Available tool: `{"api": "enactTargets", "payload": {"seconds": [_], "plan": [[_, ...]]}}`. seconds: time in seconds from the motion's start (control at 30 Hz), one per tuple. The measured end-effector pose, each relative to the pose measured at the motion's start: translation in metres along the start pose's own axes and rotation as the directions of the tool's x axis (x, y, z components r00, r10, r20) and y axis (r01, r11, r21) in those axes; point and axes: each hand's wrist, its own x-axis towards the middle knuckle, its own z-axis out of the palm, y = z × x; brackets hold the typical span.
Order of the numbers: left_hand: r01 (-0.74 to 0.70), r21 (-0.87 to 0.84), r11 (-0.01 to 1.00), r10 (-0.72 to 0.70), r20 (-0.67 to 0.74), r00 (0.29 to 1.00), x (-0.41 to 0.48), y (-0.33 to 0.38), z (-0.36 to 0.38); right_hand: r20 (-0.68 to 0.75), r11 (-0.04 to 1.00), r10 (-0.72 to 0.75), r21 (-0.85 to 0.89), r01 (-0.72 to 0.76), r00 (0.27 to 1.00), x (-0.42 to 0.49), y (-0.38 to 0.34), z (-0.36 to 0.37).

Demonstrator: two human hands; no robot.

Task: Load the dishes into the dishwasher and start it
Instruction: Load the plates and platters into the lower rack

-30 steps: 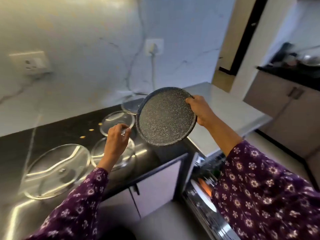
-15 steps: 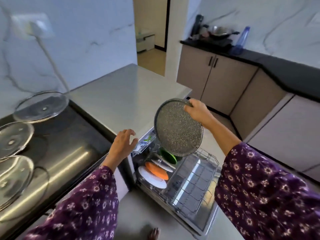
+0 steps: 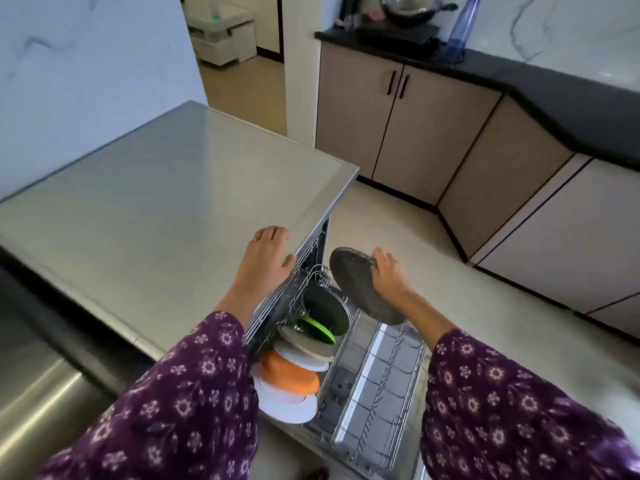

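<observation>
Countertop (image 3: 173,202) on the left, rack (image 3: 377,386) pulled out below its edge, plates (image 3: 294,372) filed on edge down the rack's left side. Grey plate (image 3: 356,285) hangs tilted just over the row's far end, so I'd lower it leftward and down. Right hand (image 3: 389,273) grips its rim. Left hand (image 3: 268,252) lies flat on the countertop edge, fingers loose, holding nothing.
</observation>
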Motion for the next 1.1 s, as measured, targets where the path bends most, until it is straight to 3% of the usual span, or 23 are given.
{"api": "enactTargets", "payload": {"seconds": [0.2,0.3,0.47,0.73,1.1], "plan": [[-0.089,0.054,0.995,0.089,0.002,0.996,0.087,-0.006,0.035,0.047,0.995,0.087,-0.046,-0.085,0.995,0.076,0.036,0.053],[-0.077,0.000,0.997,0.077,-0.028,0.997,0.117,-0.013,0.056,0.095,0.993,0.093,-0.080,-0.086,0.991,0.111,0.054,0.083],[-0.051,-0.066,0.996,0.044,-0.097,0.994,0.121,-0.023,0.084,0.207,0.990,0.053,-0.138,-0.025,0.977,0.157,0.085,0.144],[-0.089,-0.084,0.992,0.076,-0.149,0.986,0.123,-0.027,0.088,0.275,0.997,0.017,-0.081,0.006,0.961,0.206,0.110,0.222],[-0.063,-0.056,0.996,0.051,-0.183,0.982,0.122,-0.026,0.090,0.335,0.994,0.059,-0.111,-0.023,0.941,0.219,0.129,0.263]]}}
